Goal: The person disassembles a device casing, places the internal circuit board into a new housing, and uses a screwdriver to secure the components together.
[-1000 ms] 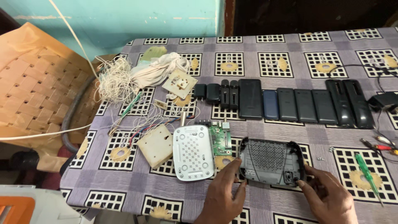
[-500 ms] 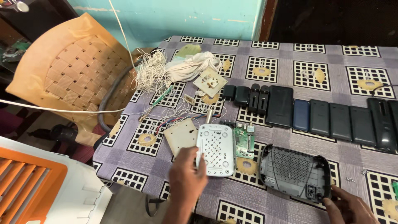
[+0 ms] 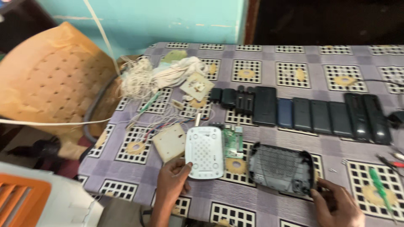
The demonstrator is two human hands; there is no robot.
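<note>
Head view: We hold the white perforated router cover (image 3: 204, 152) at its lower left corner with our left hand (image 3: 173, 181); the fingers are closed on its edge, thumb on top. The cover lies flat on the tabletop (image 3: 269, 206), just in front of us, and touches the green circuit board (image 3: 233, 142) on its right side. Our right hand (image 3: 336, 206) rests at the lower right corner of the dark grey mesh shell (image 3: 281, 169); its fingertips touch the shell's rim, but we cannot tell whether they grip it.

State of work, as judged from the layout: the white cover is off its board and the board lies bare, so opening appears done. The grey shell lies open side up, with no board visible in it. Nothing is reassembled yet.

Surroundings: a beige square plate (image 3: 170, 142) lies just left of the white cover. A row of dark handsets and remotes (image 3: 320, 114) runs along the middle of the tabletop. A bundle of pale cords (image 3: 156, 75) sits at the far left. A green-handled screwdriver (image 3: 380, 188) lies at the right edge, untouched
</note>
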